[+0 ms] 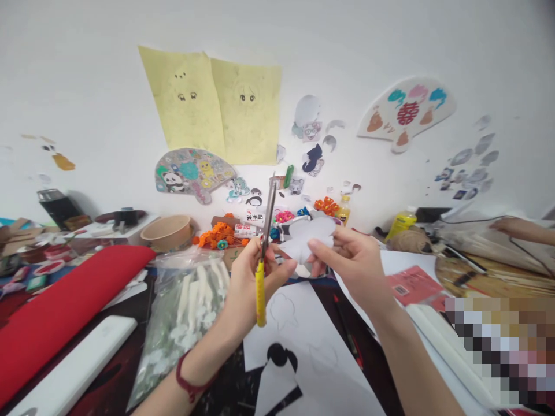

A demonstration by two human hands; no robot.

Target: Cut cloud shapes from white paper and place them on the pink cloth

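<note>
Yellow-handled scissors point(260, 294) stand upright in my left hand point(254, 277), blades pointing up, and its fingers are closed round them. Its thumb and fingertips come near a piece of white cut paper point(303, 234). My right hand point(353, 263) pinches that paper at its right side, thumb in front. Below my hands lie white sheets point(321, 323) with faint pencil outlines, and black round shapes point(281, 354) on one of them.
A plastic bag point(186, 323) and a red cloth-like item point(82, 300) lie left. A round tan container point(168, 231) and orange flowers point(219, 234) stand behind. Red packets point(416, 286) lie right. Another person's arm point(526, 231) reaches in at far right.
</note>
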